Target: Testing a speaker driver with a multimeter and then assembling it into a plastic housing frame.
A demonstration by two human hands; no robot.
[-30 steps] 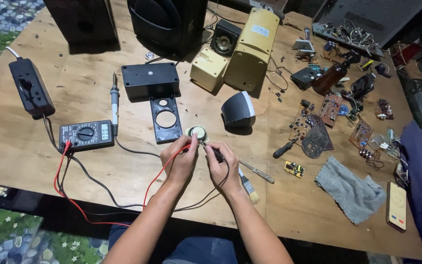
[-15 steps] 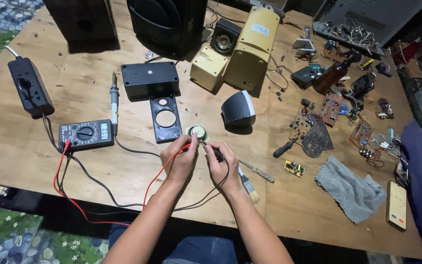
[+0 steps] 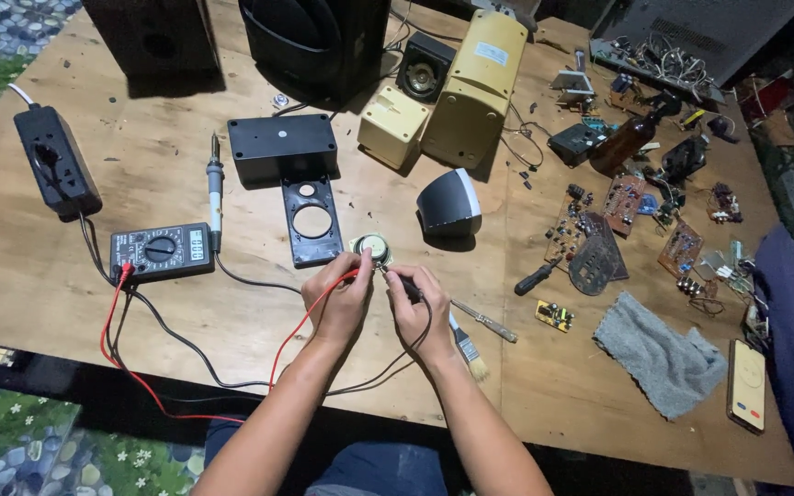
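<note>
We hold the red probe (image 3: 353, 273) pinched in our left hand (image 3: 340, 303) and the black probe (image 3: 403, 286) in our right hand (image 3: 413, 312) — both tips meet the small round speaker (image 3: 371, 246) on the wooden table (image 3: 66, 276). Leads trail left to the multimeter (image 3: 161, 251) — soldering iron (image 3: 215, 188) beside it.

1 small round speaker driver (image 3: 371, 247) lay flat on the wooden worktop (image 3: 94, 303), just beside a black panel with a round cutout, its pale metal back facing up. 2 meter probes met at it: a red-leaded probe (image 3: 357, 272) approached from the left, a black probe (image 3: 406, 287) from the right. Both tips touched the driver's near edge.
</note>
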